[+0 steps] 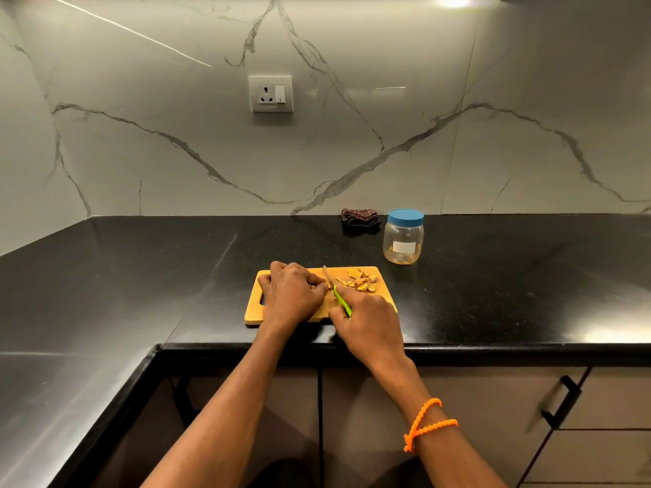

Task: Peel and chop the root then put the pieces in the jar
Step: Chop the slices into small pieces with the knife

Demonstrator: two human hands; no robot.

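Observation:
A wooden cutting board (pixel 382 297) lies near the counter's front edge. My left hand (pixel 290 294) is curled over the root on the board; only a sliver of the root (pixel 313 286) shows at my fingertips. My right hand (pixel 366 320) grips a green-handled knife (pixel 341 299), its blade (pixel 327 275) set down just right of my left fingers. Several yellow cut pieces (pixel 359 281) lie at the board's far right. A clear plastic jar (pixel 403 239) with a blue lid on stands behind the board to the right, with a few pieces at its bottom.
A folded dark cloth (pixel 360 218) lies against the marble wall, left of the jar. The black counter (pixel 141 276) wraps round to the left. A wall socket (pixel 270 94) sits above. Cabinet doors with a black handle (pixel 560 403) are below the counter edge.

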